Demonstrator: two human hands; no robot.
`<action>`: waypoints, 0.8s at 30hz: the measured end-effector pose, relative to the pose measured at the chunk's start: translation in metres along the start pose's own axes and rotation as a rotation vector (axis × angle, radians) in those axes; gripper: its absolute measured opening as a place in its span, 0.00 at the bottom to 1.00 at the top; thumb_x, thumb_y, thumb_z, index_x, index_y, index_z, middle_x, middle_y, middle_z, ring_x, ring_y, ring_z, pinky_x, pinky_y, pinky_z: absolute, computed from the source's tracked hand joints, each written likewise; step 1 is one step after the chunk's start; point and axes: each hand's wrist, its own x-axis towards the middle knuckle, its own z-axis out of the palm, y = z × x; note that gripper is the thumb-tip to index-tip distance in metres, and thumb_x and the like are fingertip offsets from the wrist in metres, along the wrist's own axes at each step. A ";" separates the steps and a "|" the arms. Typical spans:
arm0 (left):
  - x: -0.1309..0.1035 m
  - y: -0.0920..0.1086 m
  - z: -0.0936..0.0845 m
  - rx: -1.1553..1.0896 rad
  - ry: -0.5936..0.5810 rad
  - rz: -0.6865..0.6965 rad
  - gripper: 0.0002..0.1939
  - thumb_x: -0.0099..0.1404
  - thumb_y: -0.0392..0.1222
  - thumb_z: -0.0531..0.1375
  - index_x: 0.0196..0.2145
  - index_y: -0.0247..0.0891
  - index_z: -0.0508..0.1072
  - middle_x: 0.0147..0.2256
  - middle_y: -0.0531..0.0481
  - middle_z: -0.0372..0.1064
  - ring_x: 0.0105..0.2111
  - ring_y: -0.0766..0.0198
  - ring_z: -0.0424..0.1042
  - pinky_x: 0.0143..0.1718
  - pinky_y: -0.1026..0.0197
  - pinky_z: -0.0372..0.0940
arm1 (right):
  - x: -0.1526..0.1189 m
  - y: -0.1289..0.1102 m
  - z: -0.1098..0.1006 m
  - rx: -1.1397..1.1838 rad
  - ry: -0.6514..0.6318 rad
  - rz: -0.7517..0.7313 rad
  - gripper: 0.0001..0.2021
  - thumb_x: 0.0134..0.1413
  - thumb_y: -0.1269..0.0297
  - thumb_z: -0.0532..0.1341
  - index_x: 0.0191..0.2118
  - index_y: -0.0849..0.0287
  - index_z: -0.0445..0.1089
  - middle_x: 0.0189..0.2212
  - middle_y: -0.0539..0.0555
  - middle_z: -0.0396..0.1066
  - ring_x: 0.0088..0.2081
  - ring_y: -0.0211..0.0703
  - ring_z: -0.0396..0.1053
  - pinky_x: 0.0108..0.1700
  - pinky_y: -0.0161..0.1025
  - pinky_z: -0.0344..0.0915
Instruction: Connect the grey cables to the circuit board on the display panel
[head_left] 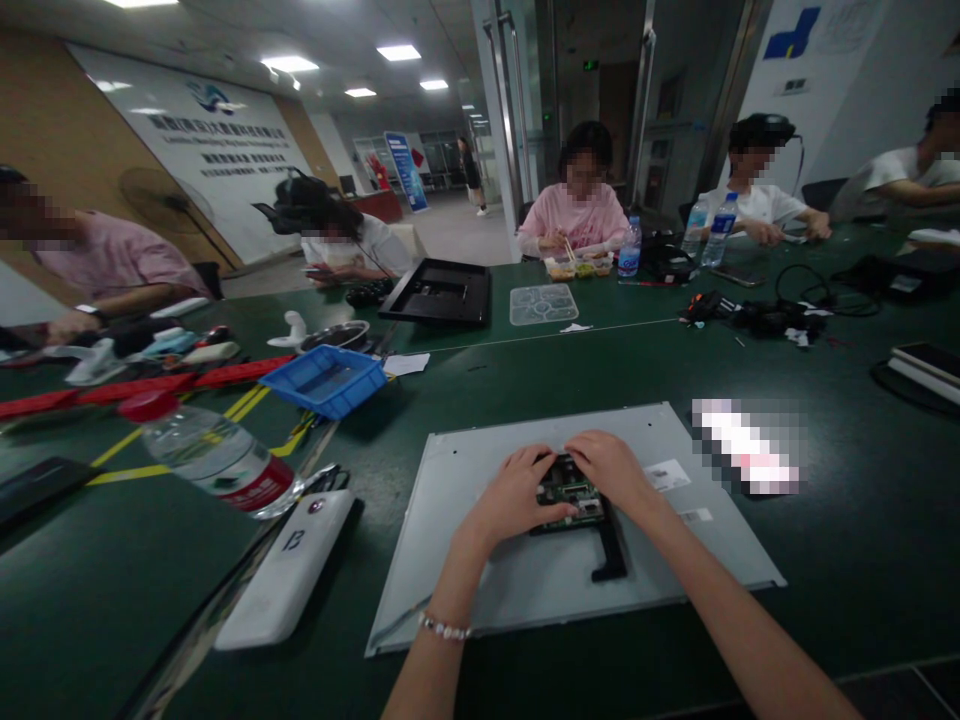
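Note:
A green circuit board point(591, 508) sits in a black plastic frame point(611, 550) on a flat grey metal panel point(457, 530) in front of me. My left hand point(517, 490) grips its left side, the thumb across the near part of the board and the fingers at the far left corner. From the right, my right hand point(609, 468) curls its fingers over the far edge, close to the left fingertips. One arm of the black frame sticks out toward me. What lies under the right fingertips is hidden. White labels point(667, 475) mark the panel's right side.
Left of the panel are a white power bank point(289, 570), a tilted water bottle point(217, 455) and a blue tray point(326, 380). A blurred-out bright object point(742, 445) lies right. Beyond are a black casing point(439, 292), a clear plastic lid point(544, 305) and tangled cables point(780, 315). Several people sit around.

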 end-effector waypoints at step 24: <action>0.000 -0.001 0.002 -0.009 0.013 -0.021 0.37 0.55 0.59 0.60 0.56 0.39 0.56 0.54 0.43 0.57 0.54 0.51 0.57 0.54 0.50 0.53 | -0.004 0.001 -0.001 0.054 -0.024 0.043 0.12 0.58 0.71 0.52 0.42 0.60 0.70 0.40 0.56 0.71 0.44 0.41 0.65 0.48 0.36 0.58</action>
